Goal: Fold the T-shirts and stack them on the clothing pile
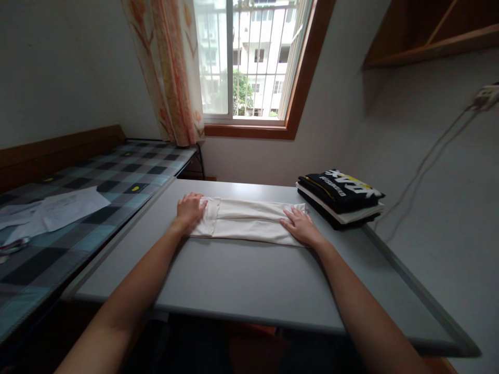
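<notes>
A cream-white cloth (249, 221), folded into a long flat strip, lies crosswise on the grey table (249, 280). My left hand (190, 212) rests on its left end, slightly blurred, with the fingers spread. On the right end lies my right hand (301, 226), palm down and fingers apart. Both hands press on the fabric without gripping it. To the right of the cloth, a stack of folded clothes (341, 197) sits near the table's right edge, with a black printed garment on top.
At the left, a bed with a checked cover (89, 179) adjoins the table and holds papers (74, 208). Behind are a curtain (171, 67) and a barred window (257, 62). A wooden shelf (436, 54) hangs at upper right, above cables.
</notes>
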Demonstrator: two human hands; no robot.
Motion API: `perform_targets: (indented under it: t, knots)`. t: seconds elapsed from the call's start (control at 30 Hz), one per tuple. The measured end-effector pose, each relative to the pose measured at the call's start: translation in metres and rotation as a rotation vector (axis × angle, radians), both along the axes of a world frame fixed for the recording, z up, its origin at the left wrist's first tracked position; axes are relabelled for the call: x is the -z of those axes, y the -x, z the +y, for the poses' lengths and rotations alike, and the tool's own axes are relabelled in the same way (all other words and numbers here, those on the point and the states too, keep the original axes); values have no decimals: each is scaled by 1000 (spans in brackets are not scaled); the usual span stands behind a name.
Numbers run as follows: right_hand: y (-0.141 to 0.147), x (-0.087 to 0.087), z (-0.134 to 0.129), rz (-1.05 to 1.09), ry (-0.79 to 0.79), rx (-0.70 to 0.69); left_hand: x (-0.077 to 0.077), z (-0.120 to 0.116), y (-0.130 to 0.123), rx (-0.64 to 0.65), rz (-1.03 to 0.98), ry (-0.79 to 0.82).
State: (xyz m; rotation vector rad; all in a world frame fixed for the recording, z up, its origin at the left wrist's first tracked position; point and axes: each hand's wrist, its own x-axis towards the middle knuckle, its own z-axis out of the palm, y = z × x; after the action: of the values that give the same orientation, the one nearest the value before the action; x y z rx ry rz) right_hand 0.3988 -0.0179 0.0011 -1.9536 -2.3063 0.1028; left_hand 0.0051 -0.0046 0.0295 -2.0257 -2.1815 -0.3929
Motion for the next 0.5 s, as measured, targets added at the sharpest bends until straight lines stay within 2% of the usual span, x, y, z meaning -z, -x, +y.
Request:
perform_targets:
  t: [0.07,0.23,0.37,0.5]
  knots:
    - [0,1,1,5,-2,-2,-6,0,13,-115,7,27]
    - [-1,3,2,14,-5,-2,-17,1,34,-311,-67,265]
    - [-2,4,3,14,-8,-3,-20,3,38,-336,-105,336]
    - [-2,4,3,5,-7,4,-13,11,49,-258,-193,365]
